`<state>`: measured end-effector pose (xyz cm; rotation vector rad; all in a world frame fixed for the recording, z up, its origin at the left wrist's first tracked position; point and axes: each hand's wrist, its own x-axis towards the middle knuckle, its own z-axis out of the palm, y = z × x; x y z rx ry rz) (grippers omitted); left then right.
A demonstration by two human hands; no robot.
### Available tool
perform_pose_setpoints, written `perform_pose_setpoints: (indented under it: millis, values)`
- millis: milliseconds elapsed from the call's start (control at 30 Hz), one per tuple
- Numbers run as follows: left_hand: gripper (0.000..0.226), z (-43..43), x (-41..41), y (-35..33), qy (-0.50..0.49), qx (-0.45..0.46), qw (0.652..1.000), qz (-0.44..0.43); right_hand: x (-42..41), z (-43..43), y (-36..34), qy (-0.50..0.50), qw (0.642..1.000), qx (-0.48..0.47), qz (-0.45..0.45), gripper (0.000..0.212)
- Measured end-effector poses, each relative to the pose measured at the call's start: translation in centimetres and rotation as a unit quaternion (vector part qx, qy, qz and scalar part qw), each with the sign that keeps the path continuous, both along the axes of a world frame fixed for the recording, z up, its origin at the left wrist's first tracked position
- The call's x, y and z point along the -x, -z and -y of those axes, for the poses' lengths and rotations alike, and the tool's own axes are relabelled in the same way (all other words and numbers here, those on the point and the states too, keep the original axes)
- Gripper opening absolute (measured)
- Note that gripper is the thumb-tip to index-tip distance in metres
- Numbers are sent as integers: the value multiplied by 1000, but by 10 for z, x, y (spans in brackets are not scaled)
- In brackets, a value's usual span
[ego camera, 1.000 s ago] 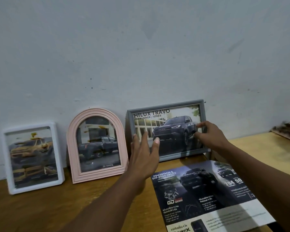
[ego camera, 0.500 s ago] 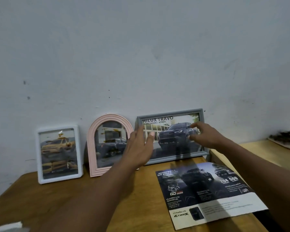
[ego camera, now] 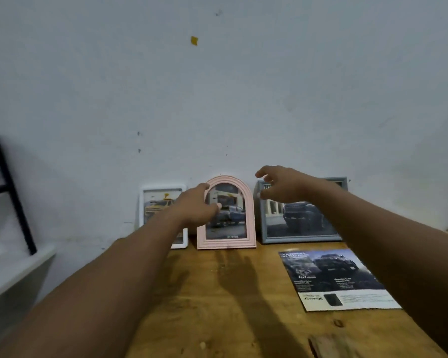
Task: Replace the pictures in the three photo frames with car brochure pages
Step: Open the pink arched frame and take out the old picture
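Three photo frames lean against the wall at the back of the wooden table (ego camera: 217, 293). The white frame (ego camera: 155, 202) at the left shows a yellow truck. A pink arched frame (ego camera: 233, 228) in the middle holds a dark pickup picture. At the right, the grey frame (ego camera: 303, 223) holds a dark truck page. My left hand (ego camera: 195, 206) hovers at the pink frame's upper left edge, fingers apart, and my forearm hides part of the white frame. Between the pink and grey frames, my right hand (ego camera: 282, 186) is spread, holding nothing. A car brochure page (ego camera: 336, 279) lies flat on the table at the right.
A black metal rack (ego camera: 8, 192) stands at the far left above a white ledge (ego camera: 13, 270). The pale wall (ego camera: 217, 99) runs right behind the frames. The table's left edge falls off diagonally toward the ledge.
Both hands have left the grey frame and moved left to the pink arched frame. The camera view has pulled back and swung left.
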<state>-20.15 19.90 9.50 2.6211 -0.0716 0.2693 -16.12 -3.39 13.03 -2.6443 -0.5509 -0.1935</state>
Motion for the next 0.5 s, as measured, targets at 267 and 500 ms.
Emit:
perform_pose_setpoints:
  millis: [267,500]
  values:
    - [73,-26,-1,6,-12,-28,1000,1,-6,-56,11,-22,999,44,-5,65]
    - [78,-36,-56,39,-3,9,1000,-14,-56,-63,44,8,1000,2,-15,70]
